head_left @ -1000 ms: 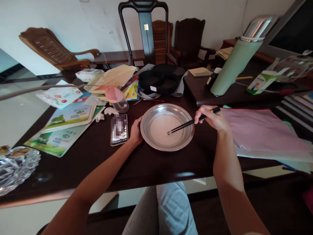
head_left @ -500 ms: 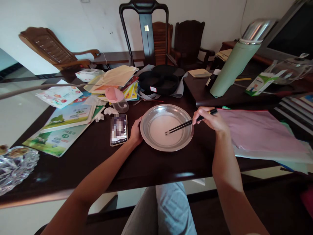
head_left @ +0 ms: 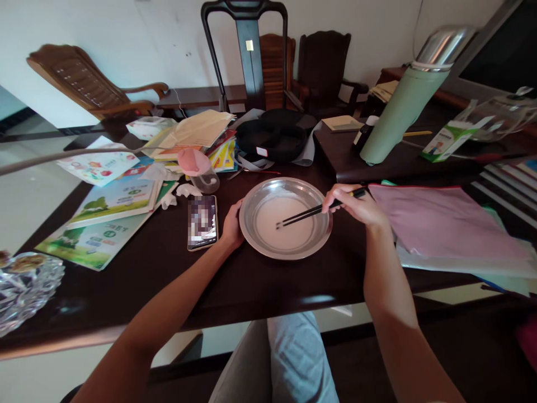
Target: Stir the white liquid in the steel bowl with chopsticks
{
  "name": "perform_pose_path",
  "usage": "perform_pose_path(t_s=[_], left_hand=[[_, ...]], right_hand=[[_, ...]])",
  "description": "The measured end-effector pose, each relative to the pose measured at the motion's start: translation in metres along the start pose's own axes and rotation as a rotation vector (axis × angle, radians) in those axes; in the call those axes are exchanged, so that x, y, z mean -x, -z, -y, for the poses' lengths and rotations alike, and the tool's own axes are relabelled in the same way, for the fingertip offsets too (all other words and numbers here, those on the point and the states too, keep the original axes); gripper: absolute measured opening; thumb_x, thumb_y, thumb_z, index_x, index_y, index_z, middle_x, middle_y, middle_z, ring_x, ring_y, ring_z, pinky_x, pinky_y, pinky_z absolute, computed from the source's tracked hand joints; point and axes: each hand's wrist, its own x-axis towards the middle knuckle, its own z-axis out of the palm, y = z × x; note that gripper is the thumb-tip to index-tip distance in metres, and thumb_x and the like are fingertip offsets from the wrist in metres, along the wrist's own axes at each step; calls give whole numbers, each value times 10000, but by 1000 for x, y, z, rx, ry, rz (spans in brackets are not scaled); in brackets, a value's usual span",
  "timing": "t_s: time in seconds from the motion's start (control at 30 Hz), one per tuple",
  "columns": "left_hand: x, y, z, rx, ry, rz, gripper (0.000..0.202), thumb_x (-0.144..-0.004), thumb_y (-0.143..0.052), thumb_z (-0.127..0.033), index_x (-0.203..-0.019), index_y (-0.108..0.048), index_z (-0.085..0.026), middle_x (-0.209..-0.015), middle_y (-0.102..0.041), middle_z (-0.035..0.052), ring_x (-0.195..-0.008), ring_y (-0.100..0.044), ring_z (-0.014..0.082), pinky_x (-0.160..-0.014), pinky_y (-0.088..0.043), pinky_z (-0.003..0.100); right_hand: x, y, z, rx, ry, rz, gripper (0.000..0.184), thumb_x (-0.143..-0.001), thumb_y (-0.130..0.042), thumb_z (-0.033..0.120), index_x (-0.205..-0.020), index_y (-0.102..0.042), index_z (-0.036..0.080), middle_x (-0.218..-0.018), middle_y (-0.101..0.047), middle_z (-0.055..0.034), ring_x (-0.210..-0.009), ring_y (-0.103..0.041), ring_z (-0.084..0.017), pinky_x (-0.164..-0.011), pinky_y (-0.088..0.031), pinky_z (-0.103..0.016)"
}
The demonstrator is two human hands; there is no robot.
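A round metal basin [head_left: 257,244] stands on the dark table in front of me, with a pale, milky liquid [head_left: 289,232] in its bottom. My left hand [head_left: 232,224] grips the basin's left rim, its fingers partly hidden behind the side. In my right hand [head_left: 348,202] is a pair of black chopsticks [head_left: 310,212], held in closed fingers over the basin's right rim. Their pale-banded tips are at the liquid, left of its middle. A phone [head_left: 203,223] with a lit screen lies just left of my left hand.
Booklets [head_left: 109,207] and a pink-lidded cup [head_left: 199,168] are at the left, beyond a glass dish [head_left: 31,285]. Behind the basin sits a black case [head_left: 272,137]. A green thermos [head_left: 405,112] stands on a raised surface at right, above a pink folder [head_left: 440,221].
My right hand and the chopsticks have shifted slightly left, so the tips are farther left in the basin. My left hand stays on the rim.
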Motion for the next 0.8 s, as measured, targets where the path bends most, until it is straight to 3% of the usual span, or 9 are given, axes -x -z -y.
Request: perform_pose_path(t_s=[0.13, 0.27, 0.4, 0.5, 0.6, 0.7, 0.8], left_hand=[[-2, 3, 1, -12, -11, 2, 323, -837, -891, -490, -1016, -862, -223, -978, -889, 29, -1169, -819, 327, -1074, -637, 419], [-2, 5, 1, -40, -19, 35, 364, -835, -877, -520, -1040, -854, -220, -1013, -889, 45, -1210, -809, 345, -1101, -628, 442], [-1, 5, 1, -35, -29, 42, 336, -835, -860, -502, -1020, -857, -222, -1021, -890, 45, -1207, -805, 340, -1094, -630, 435], [-2, 5, 2, -35, -39, 38, 296, -832, -853, -485, -974, -843, -225, -1019, -887, 45, -1220, -802, 336, -1100, -631, 432], [-2, 6, 2, -40, -40, 29, 286, -829, -854, -481, -961, -835, -228, -1008, -883, 47, -1229, -801, 340, -1108, -629, 440], [-2, 6, 1, -48, -31, 27, 297, -827, -856, -492, -965, -837, -229, -1001, -883, 49, -1231, -802, 346, -1111, -628, 448], [-1, 5, 1, -47, -22, 21, 313, -836, -850, -508, -985, -847, -233, -1000, -886, 41, -1218, -808, 342, -1103, -634, 446]], right_hand=[[-4, -7, 0, 79, -7, 4, 608, -963, -818, 850, -834, -924, 265, -958, -894, -91, -881, -781, -230, -723, -593, -309], [2, 10, -4, 1, 37, -146, 599, -936, -878, 813, -734, -864, 250, -786, -829, -68, -751, -722, -198, -664, -549, -299], [3, 8, -3, -49, 23, -33, 616, -940, -873, 811, -713, -844, 240, -694, -791, -63, -672, -692, -193, -622, -519, -308], [-2, -6, -1, 30, -1, 63, 620, -967, -822, 844, -816, -912, 249, -868, -876, -90, -791, -756, -211, -701, -571, -313], [-3, -6, -1, 77, -4, 8, 600, -970, -817, 845, -856, -938, 269, -981, -907, -92, -875, -778, -221, -750, -594, -313], [1, 7, -3, 29, 23, -133, 592, -947, -861, 820, -756, -893, 261, -834, -862, -74, -768, -730, -202, -680, -551, -306], [4, 11, -3, -49, 18, -102, 606, -916, -893, 811, -698, -844, 248, -681, -785, -61, -662, -680, -204, -607, -513, -321]])
